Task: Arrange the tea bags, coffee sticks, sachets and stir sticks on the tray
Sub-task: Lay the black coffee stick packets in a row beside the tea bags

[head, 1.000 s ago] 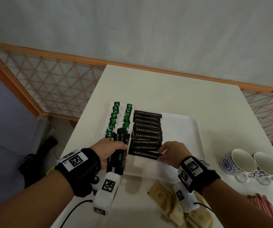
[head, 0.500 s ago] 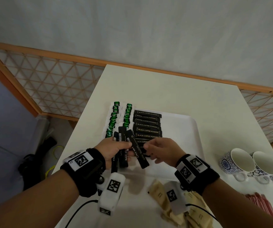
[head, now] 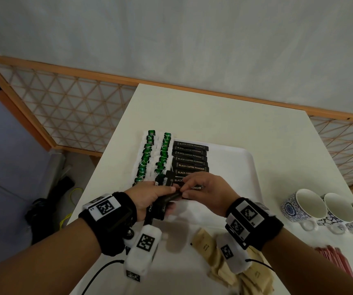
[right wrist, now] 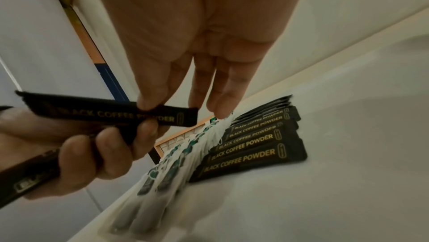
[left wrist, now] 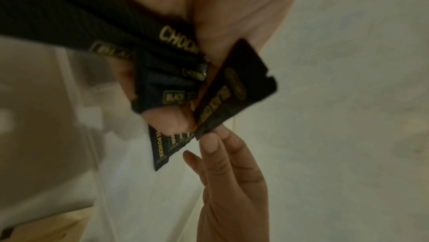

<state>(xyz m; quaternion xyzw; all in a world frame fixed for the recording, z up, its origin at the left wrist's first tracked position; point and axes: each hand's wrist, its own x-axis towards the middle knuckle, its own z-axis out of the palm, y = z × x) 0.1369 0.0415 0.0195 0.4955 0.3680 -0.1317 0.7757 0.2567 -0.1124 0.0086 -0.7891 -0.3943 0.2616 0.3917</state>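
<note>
A white rectangular plastic tray (head: 240, 167) is seen on a cream table (head: 213, 116), its right half left bare and its near edge hidden behind two hands. Along the tray's left edge two columns of green-tagged white tea bags (head: 147, 158) are laid, and just beside them a column of black coffee sticks (head: 190, 160) lettered "BLACK COFFEE POWDER". Above the tray's near left corner a bundle of black coffee sticks (left wrist: 162, 66) is gripped by the curled fingers of the left hand (head: 150, 196); "CHOC" and "BLACK" can be read on it, the rest being covered. One black stick (right wrist: 111, 114) is pinched at its end between thumb and forefinger of the right hand (head: 205, 190), the other fingers held straight and close together. Nearer than the tray, tan paper sachets (head: 205, 245) are partly hidden by the right wrist; their print is too small to read. Right of the tray, three blue-patterned white cups (head: 324, 209) and a stack of red stir sticks (head: 333, 258) are cut off by the frame.
</note>
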